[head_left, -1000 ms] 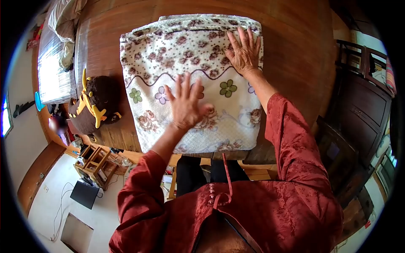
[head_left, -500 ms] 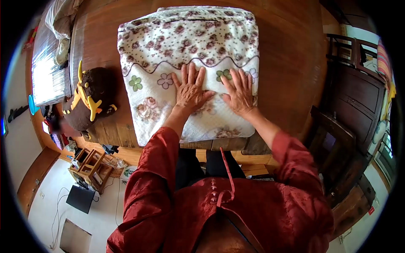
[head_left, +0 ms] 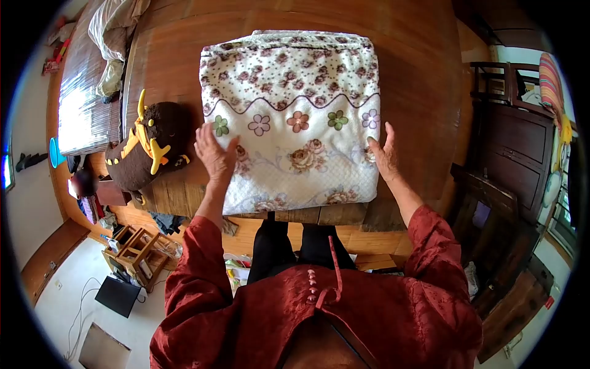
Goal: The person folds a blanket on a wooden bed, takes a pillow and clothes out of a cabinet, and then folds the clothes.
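Folded, rectangular white floral plush blanket [head_left: 279, 144]: upper centre of frame, on brown wooden bench [head_left: 424, 92]. Left grip [head_left: 215, 155] and right grip [head_left: 388, 158] open at its side edges. Probably soft, floppy, unbreakable; best supported beneath all layers.

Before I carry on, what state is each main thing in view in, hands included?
Blanket: folded in layers, on the table
Left hand: open, at the blanket's left edge
Right hand: open, at the blanket's right edge
Plush toy: on the table, left of the blanket
Pale cloth: crumpled
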Demonstrator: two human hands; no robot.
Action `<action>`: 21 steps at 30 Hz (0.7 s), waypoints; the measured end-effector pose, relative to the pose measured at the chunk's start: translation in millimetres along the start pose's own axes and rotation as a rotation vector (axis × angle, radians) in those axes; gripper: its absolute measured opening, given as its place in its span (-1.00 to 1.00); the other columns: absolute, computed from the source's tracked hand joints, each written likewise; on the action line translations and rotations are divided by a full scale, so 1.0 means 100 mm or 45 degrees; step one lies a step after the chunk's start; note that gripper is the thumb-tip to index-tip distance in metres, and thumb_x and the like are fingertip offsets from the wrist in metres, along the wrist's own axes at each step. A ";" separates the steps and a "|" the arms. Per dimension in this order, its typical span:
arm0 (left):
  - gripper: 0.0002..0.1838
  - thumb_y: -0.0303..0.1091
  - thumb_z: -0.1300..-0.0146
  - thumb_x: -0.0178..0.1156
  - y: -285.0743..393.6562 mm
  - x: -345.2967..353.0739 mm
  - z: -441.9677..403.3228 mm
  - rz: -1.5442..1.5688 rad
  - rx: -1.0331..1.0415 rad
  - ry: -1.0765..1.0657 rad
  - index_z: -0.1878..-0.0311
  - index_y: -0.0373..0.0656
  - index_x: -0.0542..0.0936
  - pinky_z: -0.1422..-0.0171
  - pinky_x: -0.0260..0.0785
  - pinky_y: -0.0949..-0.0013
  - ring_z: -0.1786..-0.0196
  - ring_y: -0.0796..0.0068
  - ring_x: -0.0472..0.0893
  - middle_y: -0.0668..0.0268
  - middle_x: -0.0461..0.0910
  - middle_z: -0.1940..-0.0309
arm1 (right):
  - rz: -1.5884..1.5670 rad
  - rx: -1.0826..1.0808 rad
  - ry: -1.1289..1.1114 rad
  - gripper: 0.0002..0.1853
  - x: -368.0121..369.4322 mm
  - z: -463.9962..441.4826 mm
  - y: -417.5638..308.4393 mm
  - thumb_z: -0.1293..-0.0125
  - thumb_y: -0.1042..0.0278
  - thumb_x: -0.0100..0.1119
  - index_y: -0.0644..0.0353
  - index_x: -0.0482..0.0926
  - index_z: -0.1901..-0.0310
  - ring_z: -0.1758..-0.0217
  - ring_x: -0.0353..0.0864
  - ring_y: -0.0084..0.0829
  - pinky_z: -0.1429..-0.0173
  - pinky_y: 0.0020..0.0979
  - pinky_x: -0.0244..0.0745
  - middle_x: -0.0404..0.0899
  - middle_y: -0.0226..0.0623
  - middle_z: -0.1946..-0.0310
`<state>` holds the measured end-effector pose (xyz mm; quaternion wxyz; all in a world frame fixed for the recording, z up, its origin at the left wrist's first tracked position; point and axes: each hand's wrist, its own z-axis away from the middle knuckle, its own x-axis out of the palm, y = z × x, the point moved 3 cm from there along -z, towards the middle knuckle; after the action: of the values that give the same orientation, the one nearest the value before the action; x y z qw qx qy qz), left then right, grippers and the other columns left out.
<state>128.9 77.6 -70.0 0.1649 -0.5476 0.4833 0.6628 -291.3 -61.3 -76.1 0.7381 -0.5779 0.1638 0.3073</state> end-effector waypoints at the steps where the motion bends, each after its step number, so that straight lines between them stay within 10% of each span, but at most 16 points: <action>1: -0.22 -0.07 -0.02 0.34 -0.14 0.00 -0.02 0.049 -0.115 0.014 -0.28 -0.12 0.25 -0.42 -0.09 0.01 -0.38 0.01 0.13 0.07 0.25 -0.28 | -0.081 0.129 -0.084 -0.20 0.02 -0.01 0.07 -0.14 -0.02 0.17 0.28 0.13 -0.30 -0.24 0.29 -0.08 -0.33 -0.20 0.14 0.31 0.08 -0.16; 5: -0.36 -0.02 -0.09 0.29 -0.52 0.17 -0.10 0.771 -0.808 -0.466 -0.15 -0.24 0.40 -0.12 0.32 0.34 -0.06 0.27 0.48 0.07 0.48 -0.04 | -0.121 0.475 -0.231 -0.18 0.14 -0.13 0.22 -0.14 -0.05 0.20 0.24 0.14 -0.32 -0.06 0.45 -0.26 -0.16 -0.28 0.30 0.40 -0.06 -0.11; 9: -0.36 -0.07 -0.04 0.35 -0.49 0.08 0.01 0.706 -0.512 -0.300 -0.09 -0.30 0.43 -0.06 0.36 0.34 0.10 0.32 0.55 0.12 0.56 0.12 | -0.227 0.365 -0.204 -0.23 0.12 0.03 0.23 -0.13 -0.01 0.23 0.19 0.19 -0.29 -0.10 0.41 -0.27 -0.16 -0.27 0.31 0.42 -0.10 -0.07; 14: -0.28 0.03 0.12 0.42 -0.86 0.11 0.41 0.632 -0.822 -0.487 0.07 -0.38 0.44 0.17 0.44 0.28 0.23 0.31 0.57 0.08 0.57 0.24 | -0.364 0.555 -0.194 -0.21 -0.02 0.63 0.63 -0.13 0.05 0.26 0.22 0.17 -0.32 -0.22 0.32 -0.30 -0.28 -0.30 0.21 0.32 -0.19 -0.18; 21: -0.47 -0.43 0.05 0.35 -0.60 -0.15 0.85 1.225 -0.923 -0.852 -0.06 -0.22 0.47 0.09 0.48 0.29 0.25 0.33 0.59 0.28 0.59 0.27 | -0.758 0.554 -0.303 -0.24 0.03 0.92 0.62 -0.05 0.06 0.34 0.26 0.30 -0.23 -0.17 0.35 -0.33 -0.31 -0.34 0.17 0.39 -0.26 -0.13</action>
<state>130.6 180.6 -89.9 -0.2010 -0.0586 0.3435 0.9155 -339.5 35.8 -98.7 0.9142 -0.3903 -0.0364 0.1025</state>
